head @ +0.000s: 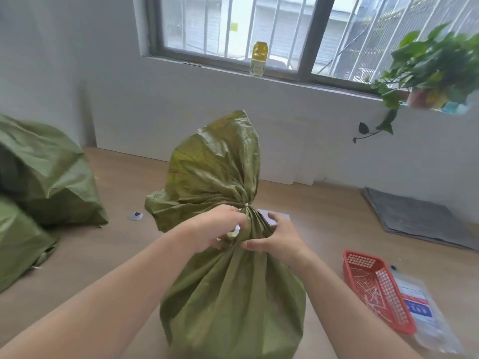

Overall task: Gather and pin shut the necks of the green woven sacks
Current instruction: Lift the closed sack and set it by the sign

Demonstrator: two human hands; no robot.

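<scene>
Green woven sack [228, 301] stands upright on the wooden floor [124, 255], centre of view, directly in front of the person. Its neck [250, 221] is gathered into a tight bunch, with loose fabric flaring above.

Left hand [220, 226] grips the neck from the left, fingers curled into the folds. Right hand [277, 237] clasps the same neck from the right, thumb across the front and fingers behind. Both hands sit just below a small pale fastening [246, 204] at the cinch point; what it is cannot be made out.

Left fingertips are buried in the fabric. A white item under the left hand is not identifiable. The sack's base is cut off by the lower edge.

Two further green sacks [46, 172] lie at left, blurred and cut by the frame. A red basket [359, 261] at right holds thin pale pieces, indistinct, beside a plastic bag [420, 309].
</scene>
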